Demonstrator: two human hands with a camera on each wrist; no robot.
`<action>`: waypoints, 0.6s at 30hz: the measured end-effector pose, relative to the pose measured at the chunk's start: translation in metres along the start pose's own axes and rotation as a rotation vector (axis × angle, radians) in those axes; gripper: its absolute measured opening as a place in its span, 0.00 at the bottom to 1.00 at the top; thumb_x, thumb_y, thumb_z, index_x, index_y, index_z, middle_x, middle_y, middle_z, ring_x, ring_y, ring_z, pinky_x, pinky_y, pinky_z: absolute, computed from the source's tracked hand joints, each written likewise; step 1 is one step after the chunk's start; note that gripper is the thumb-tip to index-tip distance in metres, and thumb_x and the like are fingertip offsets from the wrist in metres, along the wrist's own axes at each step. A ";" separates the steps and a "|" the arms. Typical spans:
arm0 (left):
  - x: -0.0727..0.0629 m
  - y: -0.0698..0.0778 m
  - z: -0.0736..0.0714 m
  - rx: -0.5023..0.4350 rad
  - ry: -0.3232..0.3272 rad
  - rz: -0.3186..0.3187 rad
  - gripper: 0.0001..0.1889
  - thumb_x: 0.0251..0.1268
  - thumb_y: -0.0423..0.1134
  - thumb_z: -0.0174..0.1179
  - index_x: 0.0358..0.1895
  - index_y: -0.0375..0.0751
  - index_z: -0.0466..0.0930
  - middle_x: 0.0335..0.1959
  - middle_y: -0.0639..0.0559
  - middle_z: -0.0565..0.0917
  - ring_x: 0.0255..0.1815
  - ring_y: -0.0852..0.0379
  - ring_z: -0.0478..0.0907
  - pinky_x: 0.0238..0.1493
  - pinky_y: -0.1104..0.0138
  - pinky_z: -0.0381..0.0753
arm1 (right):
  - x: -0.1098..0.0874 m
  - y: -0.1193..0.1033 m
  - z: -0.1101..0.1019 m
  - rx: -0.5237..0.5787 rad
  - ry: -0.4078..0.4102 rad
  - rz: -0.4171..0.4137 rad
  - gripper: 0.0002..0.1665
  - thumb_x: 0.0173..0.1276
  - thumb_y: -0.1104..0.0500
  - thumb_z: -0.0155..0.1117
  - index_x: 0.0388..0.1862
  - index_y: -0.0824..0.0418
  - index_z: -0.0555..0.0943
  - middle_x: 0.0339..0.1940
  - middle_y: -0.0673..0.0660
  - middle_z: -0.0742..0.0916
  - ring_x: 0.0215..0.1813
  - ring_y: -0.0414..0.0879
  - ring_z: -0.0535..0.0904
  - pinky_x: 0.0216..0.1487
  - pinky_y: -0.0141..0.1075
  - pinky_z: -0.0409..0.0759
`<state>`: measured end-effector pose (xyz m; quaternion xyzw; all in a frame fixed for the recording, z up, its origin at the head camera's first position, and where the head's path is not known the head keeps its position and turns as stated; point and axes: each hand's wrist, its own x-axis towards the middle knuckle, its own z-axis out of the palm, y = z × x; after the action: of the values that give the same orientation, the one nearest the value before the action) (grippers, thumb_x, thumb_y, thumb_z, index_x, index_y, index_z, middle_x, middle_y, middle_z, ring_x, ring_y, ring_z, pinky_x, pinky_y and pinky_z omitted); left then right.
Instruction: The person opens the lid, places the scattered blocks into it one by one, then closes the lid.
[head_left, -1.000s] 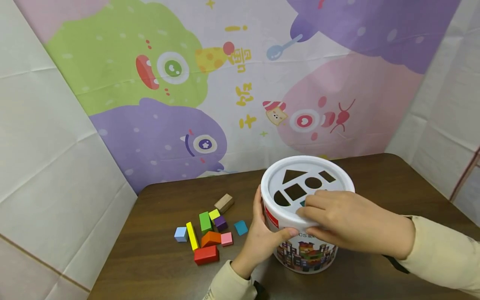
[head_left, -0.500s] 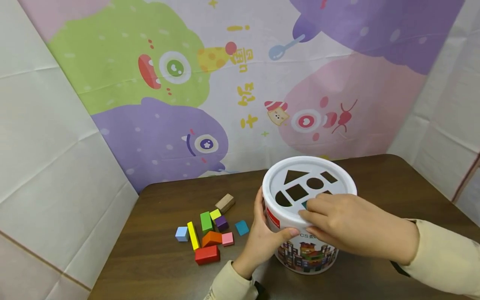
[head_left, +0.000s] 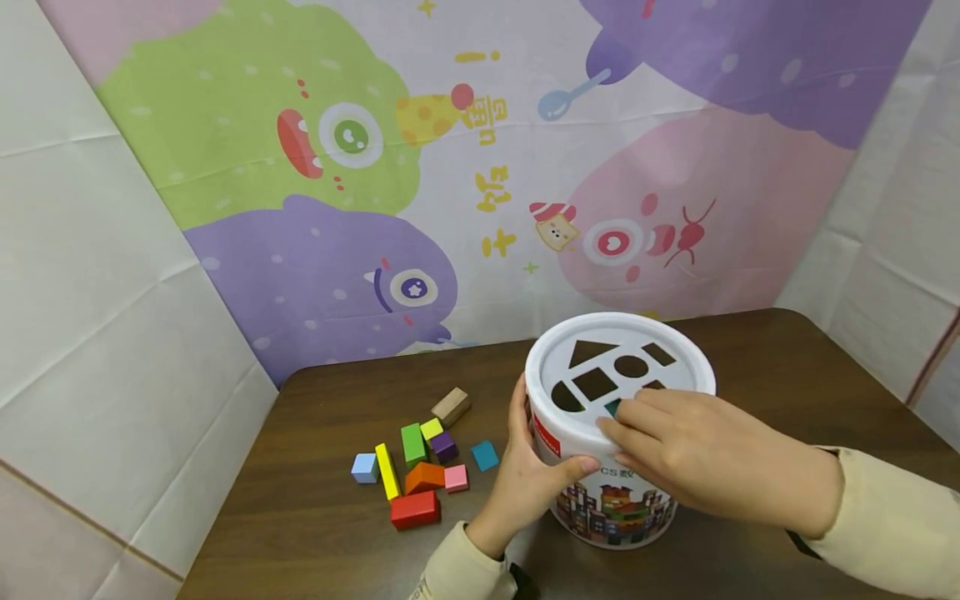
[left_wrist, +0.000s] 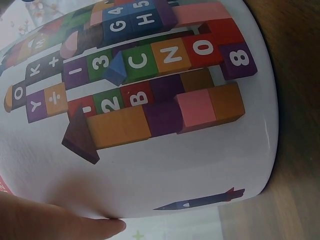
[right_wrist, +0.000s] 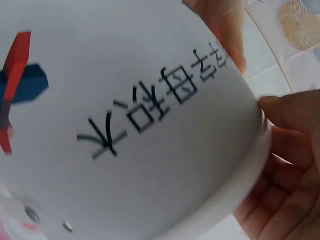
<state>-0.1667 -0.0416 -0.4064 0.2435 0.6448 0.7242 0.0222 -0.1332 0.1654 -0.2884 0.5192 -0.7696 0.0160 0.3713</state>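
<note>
A white block bucket stands upright on the table, its side printed with pictures of coloured blocks. Its white lid has several shaped holes, and something teal shows in one of them near the fingers. My left hand grips the bucket's left side, thumb at the front and fingers round the back. Over the lid's near right edge, my right hand has its fingers bent on top. In the right wrist view its thumb presses at the rim, so it pinches the lid's edge. The fingertips are partly hidden.
Left of the bucket lie several loose blocks, among them a red block, a green block, an orange block, a pink block and a teal block. A printed cloth hangs behind the table.
My right hand and forearm have shifted slightly right and down at the lid's edge. The left hand, the bucket and the loose blocks stay where they were.
</note>
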 end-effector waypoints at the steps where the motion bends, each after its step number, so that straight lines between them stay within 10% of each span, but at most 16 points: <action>1: 0.000 0.000 0.000 0.003 0.000 0.000 0.60 0.48 0.61 0.72 0.77 0.70 0.34 0.76 0.57 0.55 0.69 0.54 0.65 0.62 0.63 0.76 | 0.000 0.001 -0.002 -0.007 0.002 0.004 0.26 0.81 0.54 0.36 0.41 0.64 0.83 0.30 0.49 0.78 0.31 0.42 0.74 0.33 0.34 0.77; 11: 0.001 0.003 -0.001 0.029 0.009 -0.018 0.59 0.49 0.63 0.70 0.76 0.70 0.34 0.77 0.54 0.52 0.70 0.50 0.62 0.64 0.59 0.73 | 0.010 0.023 -0.020 -0.004 0.167 0.027 0.26 0.81 0.53 0.42 0.45 0.69 0.84 0.35 0.56 0.84 0.35 0.47 0.79 0.37 0.40 0.81; 18: 0.000 0.003 0.000 0.057 0.032 -0.058 0.57 0.50 0.64 0.69 0.76 0.73 0.34 0.77 0.50 0.52 0.69 0.50 0.63 0.65 0.55 0.73 | 0.003 0.055 -0.031 0.137 0.392 0.251 0.28 0.78 0.47 0.50 0.41 0.71 0.86 0.31 0.57 0.85 0.31 0.35 0.73 0.29 0.25 0.71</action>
<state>-0.1660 -0.0422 -0.4038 0.2137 0.6723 0.7083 0.0257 -0.1607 0.2011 -0.2446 0.4304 -0.7384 0.2148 0.4726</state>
